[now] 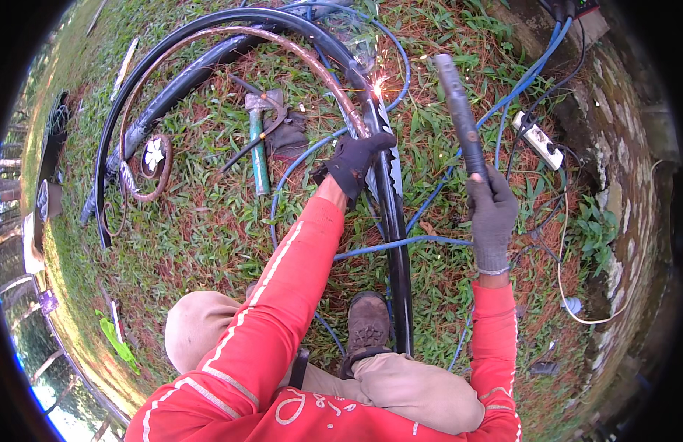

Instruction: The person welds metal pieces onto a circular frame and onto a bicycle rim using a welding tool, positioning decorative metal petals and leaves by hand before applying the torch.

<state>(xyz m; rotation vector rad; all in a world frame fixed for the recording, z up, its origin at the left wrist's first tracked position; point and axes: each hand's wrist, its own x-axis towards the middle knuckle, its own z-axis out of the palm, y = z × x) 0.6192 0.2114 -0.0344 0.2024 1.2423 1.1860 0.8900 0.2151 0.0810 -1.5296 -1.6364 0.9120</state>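
Observation:
My left hand (355,163), in a black glove, is closed round the lower end of a brown curved metal bar (293,43), its fingers reaching over a glossy black pipe (391,214). Bright sparks (378,87) burst at the pipe's upper part, where a long black curved tube (161,50) meets it. To the right, my right hand (492,214), in a grey glove, grips a dark, worn cylindrical tool (459,107) pointing up and away, apart from the pipe. Whether anything thin runs from its tip to the sparks cannot be seen.
A hammer with a green handle (258,158) lies in the grass beside a dark curved metal tool (277,110). Blue cables (441,193) loop across the ground. A white power strip (539,141) lies near a rough wall (627,184). My boot (369,321) stands beside the pipe.

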